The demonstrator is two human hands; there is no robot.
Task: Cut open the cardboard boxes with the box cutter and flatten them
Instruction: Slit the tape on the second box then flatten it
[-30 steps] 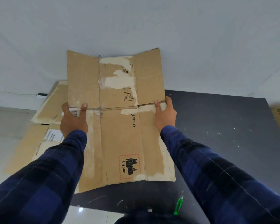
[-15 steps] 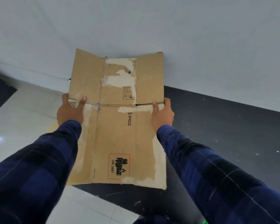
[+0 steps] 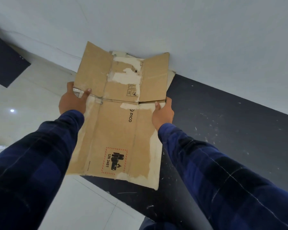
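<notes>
He has the flattened cardboard box (image 3: pixel 116 130) held up off the table (image 3: pixel 223 130), both hands clamped on it at the cross fold. The left hand (image 3: pixel 71 101) grips the left edge, thumb on the printed face and fingers wrapped behind. The right hand (image 3: pixel 163 115) pinches the right edge the same way. The far flaps lean up a little toward the wall (image 3: pixel 173 22).

A second ago the sheet hung squarely over the dark table. Now it has been swung to his left, so its near left corner hangs out over the pale floor (image 3: pixel 23 105). A pale edge of another cardboard sheet (image 3: pixel 171 77) peeks out from under its far end. The green cutter that lay at the near table edge is no longer in sight.

To my eye this box is done, cut open and flat, and he is carrying it over to lay on the pile
</notes>
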